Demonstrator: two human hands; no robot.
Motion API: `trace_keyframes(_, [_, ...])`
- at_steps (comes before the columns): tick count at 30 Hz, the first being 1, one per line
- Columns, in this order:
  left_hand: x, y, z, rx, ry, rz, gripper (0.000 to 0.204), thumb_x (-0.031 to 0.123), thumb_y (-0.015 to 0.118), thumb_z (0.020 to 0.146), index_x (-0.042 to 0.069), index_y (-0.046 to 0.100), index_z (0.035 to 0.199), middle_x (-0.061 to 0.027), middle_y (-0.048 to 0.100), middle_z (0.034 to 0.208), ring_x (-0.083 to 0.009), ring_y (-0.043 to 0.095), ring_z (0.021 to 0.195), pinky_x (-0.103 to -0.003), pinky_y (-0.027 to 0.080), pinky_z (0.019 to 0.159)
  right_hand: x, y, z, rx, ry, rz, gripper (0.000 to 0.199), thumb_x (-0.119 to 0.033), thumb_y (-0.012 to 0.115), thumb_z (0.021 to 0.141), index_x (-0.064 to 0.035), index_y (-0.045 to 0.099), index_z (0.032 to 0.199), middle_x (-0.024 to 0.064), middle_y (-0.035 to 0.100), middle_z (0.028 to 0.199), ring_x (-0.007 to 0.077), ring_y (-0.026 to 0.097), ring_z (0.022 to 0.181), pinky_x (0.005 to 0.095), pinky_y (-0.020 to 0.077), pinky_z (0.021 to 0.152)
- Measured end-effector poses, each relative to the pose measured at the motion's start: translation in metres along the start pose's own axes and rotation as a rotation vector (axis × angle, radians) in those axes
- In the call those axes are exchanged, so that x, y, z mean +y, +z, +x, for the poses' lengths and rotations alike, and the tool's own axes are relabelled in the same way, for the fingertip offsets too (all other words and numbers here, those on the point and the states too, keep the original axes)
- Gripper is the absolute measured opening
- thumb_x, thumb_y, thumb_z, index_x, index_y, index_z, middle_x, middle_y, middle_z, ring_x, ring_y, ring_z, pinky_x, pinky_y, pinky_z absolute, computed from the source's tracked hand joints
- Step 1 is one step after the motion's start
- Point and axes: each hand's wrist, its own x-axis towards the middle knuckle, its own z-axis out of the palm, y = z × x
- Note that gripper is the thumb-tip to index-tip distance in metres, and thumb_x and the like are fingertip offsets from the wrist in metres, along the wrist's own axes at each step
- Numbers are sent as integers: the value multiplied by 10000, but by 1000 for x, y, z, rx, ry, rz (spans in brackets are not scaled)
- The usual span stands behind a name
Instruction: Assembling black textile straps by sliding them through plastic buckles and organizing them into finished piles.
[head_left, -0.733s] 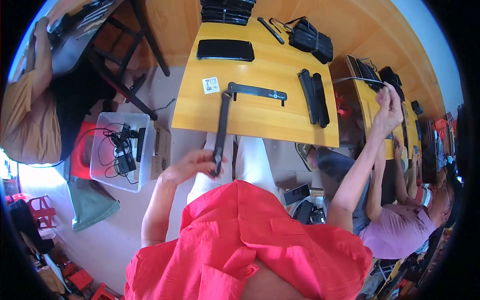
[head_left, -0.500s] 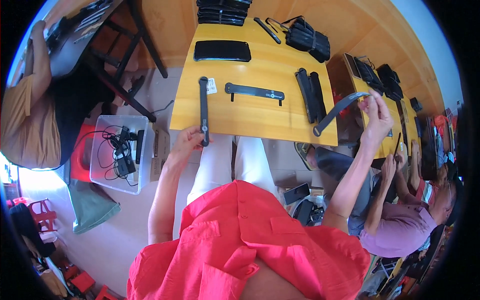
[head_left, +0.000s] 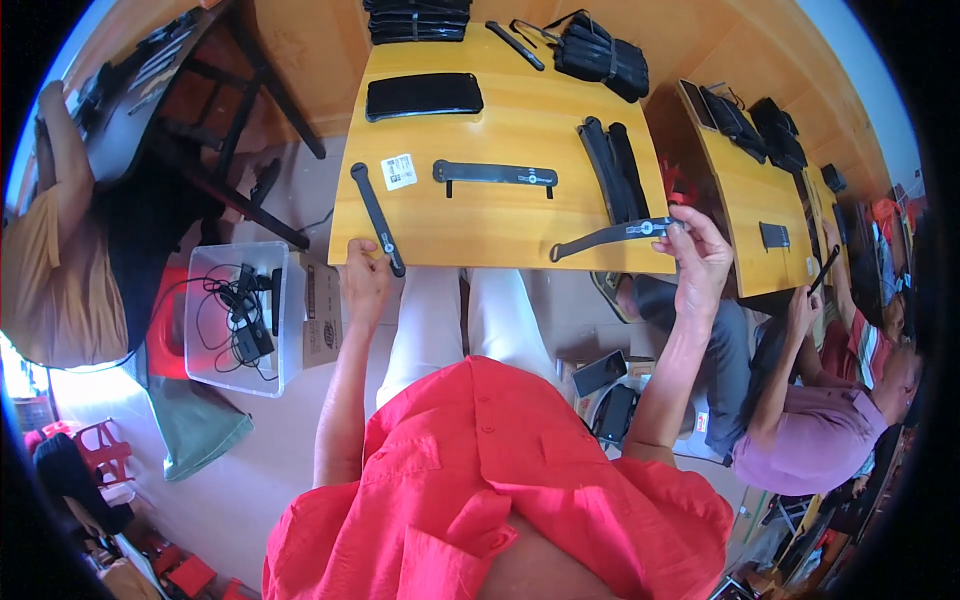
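Between the fingertips of my left hand [head_left: 367, 275], at the table's front left edge, is the lower end of a flat black strap [head_left: 372, 206] with a rounded end. The rest of that strap slants away over the tabletop. My right hand [head_left: 700, 262] pinches one end of another black strap [head_left: 605, 237] with pale print, which stretches leftward over the front right of the table [head_left: 480, 235]. A third black strap [head_left: 495, 174], with two short tabs below it, lies flat in the middle. A small white label [head_left: 398, 172] rests beside the left strap.
Folded black straps [head_left: 612, 170] lie at the table's right. Further back are a flat black pouch [head_left: 424, 96], a black stack [head_left: 418, 20], a thin black strip [head_left: 515, 46] and a tied black bundle [head_left: 602, 58]. A clear bin [head_left: 285, 330] stands left; a co-worker [head_left: 810, 440] sits right.
My right hand has come down and left, bringing its strap lower over the table. My left hand has shifted slightly left, and its strap now slants. The white label is more fully uncovered.
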Motion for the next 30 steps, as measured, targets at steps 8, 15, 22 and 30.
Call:
trace_keyframes(8, [108,-7,-30,-203,362,-285,468,157,667,775,54,492,1197,-103,619,937,-164,582,899,-312,476,751,-9,50,-25,-450,175,-43,202,70,652,734,14,654,928,77,645,809,106,631,675,207,516,599])
trace_keyframes(15, [151,0,-46,-963,107,-513,197,163,603,862,20,586,996,36,500,658,-27,422,554,-189,347,478,3,80,-23,-466,88,19,156,66,655,746,22,639,895,52,646,761,61,596,645,183,496,587])
trace_keyframes(22, [93,-7,1,-911,71,-502,138,127,573,871,-5,612,882,7,539,640,-46,466,527,-181,383,475,58,52,-8,-214,247,40,106,44,644,764,22,627,866,39,627,692,69,579,582,187,493,557])
trace_keyframes(30, [88,16,48,-555,-92,-508,80,87,613,839,9,629,848,-25,616,684,-60,560,564,-183,472,509,104,59,23,-114,430,43,79,-31,673,768,-26,642,841,16,605,660,62,575,563,179,480,529])
